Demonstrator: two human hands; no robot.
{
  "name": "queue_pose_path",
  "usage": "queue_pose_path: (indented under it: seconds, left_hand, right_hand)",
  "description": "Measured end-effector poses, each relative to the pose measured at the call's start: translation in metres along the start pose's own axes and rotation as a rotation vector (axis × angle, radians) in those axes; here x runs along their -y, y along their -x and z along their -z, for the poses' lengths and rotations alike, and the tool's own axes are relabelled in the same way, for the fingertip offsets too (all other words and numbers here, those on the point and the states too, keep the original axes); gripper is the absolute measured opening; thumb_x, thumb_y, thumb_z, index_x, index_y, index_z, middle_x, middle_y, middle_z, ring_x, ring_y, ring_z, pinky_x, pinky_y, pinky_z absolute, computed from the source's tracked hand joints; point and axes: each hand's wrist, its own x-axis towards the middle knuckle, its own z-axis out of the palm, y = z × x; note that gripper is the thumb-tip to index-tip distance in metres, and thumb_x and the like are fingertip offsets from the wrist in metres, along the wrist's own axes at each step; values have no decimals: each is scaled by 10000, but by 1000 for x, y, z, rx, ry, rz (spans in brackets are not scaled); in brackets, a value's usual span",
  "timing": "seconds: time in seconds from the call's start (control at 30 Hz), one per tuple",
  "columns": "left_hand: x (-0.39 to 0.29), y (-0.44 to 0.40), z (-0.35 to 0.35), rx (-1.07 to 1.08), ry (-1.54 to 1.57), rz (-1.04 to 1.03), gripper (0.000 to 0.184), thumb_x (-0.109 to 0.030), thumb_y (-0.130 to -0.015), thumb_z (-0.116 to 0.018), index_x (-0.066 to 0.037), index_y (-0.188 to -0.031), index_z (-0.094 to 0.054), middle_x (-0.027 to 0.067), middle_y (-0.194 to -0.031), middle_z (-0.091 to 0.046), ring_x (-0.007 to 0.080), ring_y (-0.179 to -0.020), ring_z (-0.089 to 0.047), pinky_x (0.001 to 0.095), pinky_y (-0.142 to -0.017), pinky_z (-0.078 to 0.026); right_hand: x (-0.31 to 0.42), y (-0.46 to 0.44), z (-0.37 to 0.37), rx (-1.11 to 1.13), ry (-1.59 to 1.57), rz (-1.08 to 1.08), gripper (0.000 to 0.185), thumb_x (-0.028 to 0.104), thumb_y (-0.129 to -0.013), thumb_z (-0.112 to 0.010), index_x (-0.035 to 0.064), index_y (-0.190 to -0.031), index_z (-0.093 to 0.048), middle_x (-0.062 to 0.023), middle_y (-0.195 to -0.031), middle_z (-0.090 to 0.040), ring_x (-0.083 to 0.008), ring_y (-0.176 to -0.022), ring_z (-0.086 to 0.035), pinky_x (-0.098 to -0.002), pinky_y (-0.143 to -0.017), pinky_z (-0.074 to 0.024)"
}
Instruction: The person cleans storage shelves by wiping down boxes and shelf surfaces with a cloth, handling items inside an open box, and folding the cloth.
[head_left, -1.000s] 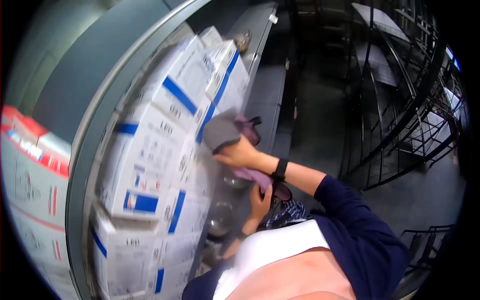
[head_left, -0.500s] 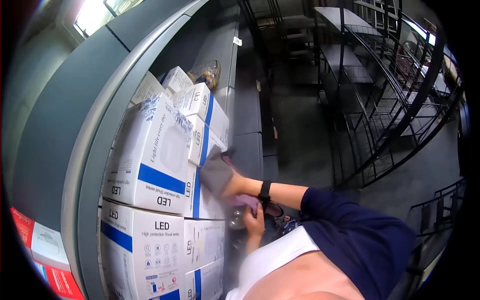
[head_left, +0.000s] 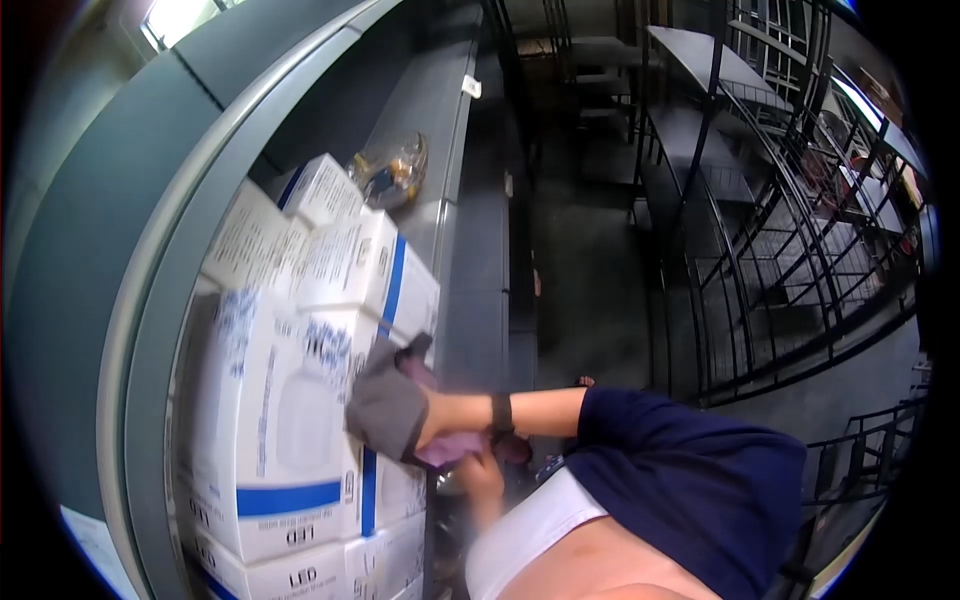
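My right hand, with a black band on its wrist, reaches across to the stacked boxes. A grey and purple cloth piece, possibly a work glove, covers its fingers, so their pose is hidden. The grey part overlaps the side of the white and blue LED boxes; whether it touches them I cannot tell. Just below the right wrist, my left hand has its fingers curled at the purple part, slightly blurred. A larger LED box with a blue stripe stands left of the cloth.
Grey metal shelving frames the boxes on the left. Farther along the shelf lies a clear plastic bag with small items inside. Across the dark aisle floor stand black wire racks with light shelf boards.
The view has shifted, so the boxes appear lower and farther left. Both hands and the cloth appear farther left and slightly lower, the cloth still over the right hand.
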Motion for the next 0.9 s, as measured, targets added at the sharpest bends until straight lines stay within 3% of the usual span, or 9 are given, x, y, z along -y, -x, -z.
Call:
queue_pose_path:
  seconds: [0.1,0.27,0.3,0.37,0.5,0.63,0.73,0.8,0.9]
  left_hand:
    - [-2,-22,-8,128,-150,47,392,-320,-848,-483,22,-667,-549,235,-641,-554,382,-606,-561,448,-536,-395]
    - [-36,-59,-40,534,-433,51,276,-249,-850,-425,-12,-800,-557,229,-769,-570,401,-722,-540,471,-626,-412]
    - [-44,-69,-49,618,-453,53,245,-227,-839,-436,-8,-833,-545,229,-796,-569,409,-747,-533,473,-644,-408]
    - [-65,-85,-65,583,-372,-28,213,-203,-814,-447,-20,-855,-548,208,-815,-577,397,-742,-539,468,-650,-414]
    - [-82,-96,-90,592,-374,-41,210,-157,-782,-452,-27,-909,-556,209,-854,-573,381,-788,-542,457,-674,-419]
    - [-79,-100,-98,550,-331,60,218,-177,-789,-476,-27,-925,-556,206,-864,-572,376,-801,-540,445,-682,-418]
    - [-67,-98,-102,566,-365,39,212,-173,-808,-446,-24,-904,-562,185,-843,-581,351,-791,-555,436,-672,-421]
    - [-58,-95,-102,669,-443,22,222,-163,-815,-417,-25,-906,-565,168,-844,-588,330,-778,-565,425,-669,-425]
    - [-63,-93,-95,692,-466,138,227,-154,-804,-415,-25,-909,-568,155,-854,-593,309,-757,-572,418,-668,-431]
  right_hand:
    - [-31,13,21,-135,-319,159,372,288,-729,-575,76,-1034,-557,-129,-1067,-533,-323,-1012,-491,-447,-883,-360]
    - [-78,48,59,186,-655,-194,340,213,-722,-595,69,-1029,-573,-128,-1052,-561,-293,-944,-535,-385,-808,-424]
    - [-91,56,56,142,-389,29,328,224,-738,-581,74,-1030,-575,-120,-1061,-563,-286,-938,-540,-371,-810,-424]
    - [-104,61,81,351,-565,-203,334,243,-754,-567,72,-1041,-567,-114,-1101,-546,-279,-987,-521,-386,-852,-400]
    - [-131,61,98,226,-509,-17,375,256,-768,-543,57,-1086,-538,-126,-1166,-499,-298,-1084,-457,-431,-927,-332]
    - [-126,45,103,333,-950,-19,376,255,-791,-528,49,-1105,-512,-130,-1157,-494,-307,-1075,-453,-423,-912,-345]
    - [-123,41,97,352,-883,42,358,176,-677,-648,32,-988,-544,-120,-978,-553,-265,-900,-511,-342,-812,-398]
    - [-123,47,87,551,-890,126,364,242,-808,-516,52,-1119,-501,-129,-1151,-492,-301,-1058,-456,-392,-900,-357]
    - [-120,49,72,531,-746,269,375,243,-803,-529,54,-1125,-498,-120,-1151,-494,-294,-1047,-465,-391,-895,-362]
